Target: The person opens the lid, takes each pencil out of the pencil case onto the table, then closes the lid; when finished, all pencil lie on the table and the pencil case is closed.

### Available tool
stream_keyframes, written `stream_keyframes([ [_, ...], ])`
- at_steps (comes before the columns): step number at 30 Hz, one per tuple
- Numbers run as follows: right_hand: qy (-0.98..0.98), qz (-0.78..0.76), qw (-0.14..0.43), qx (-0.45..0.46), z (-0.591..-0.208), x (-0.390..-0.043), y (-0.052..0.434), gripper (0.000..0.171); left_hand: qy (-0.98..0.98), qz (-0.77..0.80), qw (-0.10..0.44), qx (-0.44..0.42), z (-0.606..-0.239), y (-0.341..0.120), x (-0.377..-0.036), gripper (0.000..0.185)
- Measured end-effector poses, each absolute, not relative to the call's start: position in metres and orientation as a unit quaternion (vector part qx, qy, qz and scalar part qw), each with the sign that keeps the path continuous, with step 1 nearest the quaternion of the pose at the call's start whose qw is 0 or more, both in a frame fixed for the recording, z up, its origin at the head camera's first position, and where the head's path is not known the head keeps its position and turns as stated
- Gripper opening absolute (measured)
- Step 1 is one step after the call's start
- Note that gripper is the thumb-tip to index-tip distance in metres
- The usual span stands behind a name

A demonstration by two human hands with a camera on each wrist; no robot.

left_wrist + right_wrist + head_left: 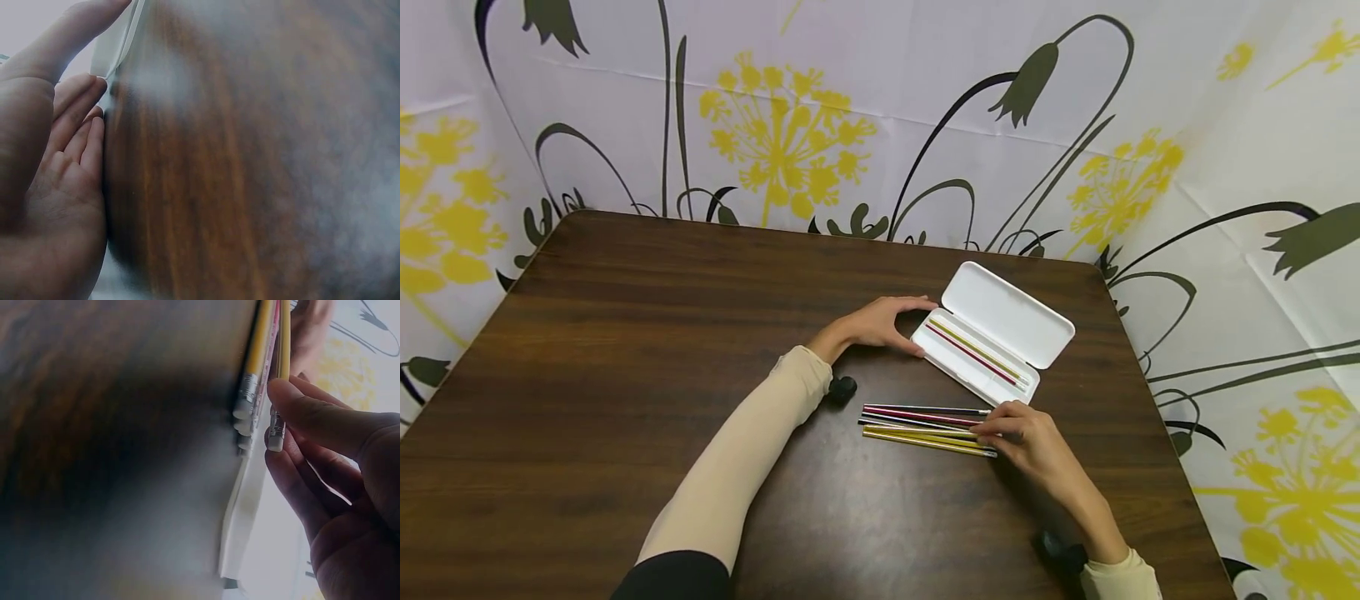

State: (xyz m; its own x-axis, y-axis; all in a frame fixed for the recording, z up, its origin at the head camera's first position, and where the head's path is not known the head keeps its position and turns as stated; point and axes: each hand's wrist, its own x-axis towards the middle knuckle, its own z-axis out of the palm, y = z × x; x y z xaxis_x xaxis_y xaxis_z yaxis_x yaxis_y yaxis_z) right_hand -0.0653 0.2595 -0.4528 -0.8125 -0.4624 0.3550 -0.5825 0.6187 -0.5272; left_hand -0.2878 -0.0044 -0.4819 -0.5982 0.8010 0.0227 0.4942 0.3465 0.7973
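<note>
Your left hand [880, 325] curls round the near-left end of the open white pencil case [992, 333], which lies toward the far right corner of the desk [625, 350] with two pencils inside, one yellow, one red. Just nearer you lies a loose row of pencils [925, 427]; about five, though I cannot count them surely. Your right hand [1030, 437] pinches one pencil at its eraser end. Nothing lies between row and case.
</note>
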Motion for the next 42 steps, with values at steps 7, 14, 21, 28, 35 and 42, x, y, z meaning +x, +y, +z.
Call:
stream_keyframes([
  [7,-0.894,0.321,0.095,0.297,-0.46,-0.066,0.256,0.029,0.798,0.399,0.192,0.409,-0.483,-0.002,-0.287,0.084],
  [14,-0.902,0.316,0.08,0.283,-0.463,-0.064,0.255,0.026,0.795,0.399,0.191,0.415,-0.485,-0.002,-0.284,0.084],
  [21,-0.903,0.309,0.07,0.292,-0.462,-0.064,0.251,0.021,0.795,0.406,0.193,0.408,-0.488,-0.009,-0.282,0.085],
  [28,-0.907,0.297,0.079,0.289,-0.46,-0.066,0.252,0.022,0.789,0.416,0.188,0.411,-0.485,-0.01,-0.284,0.084],
  [35,-0.903,0.299,0.073,0.299,-0.456,-0.072,0.256,0.022,0.791,0.413,0.193,0.407,-0.483,-0.008,-0.286,0.084],
  [42,-0.913,0.285,0.159,0.243,-0.444,-0.089,0.27,0.018,0.791,0.411,0.189,0.412,-0.482,-0.005,-0.288,0.085],
])
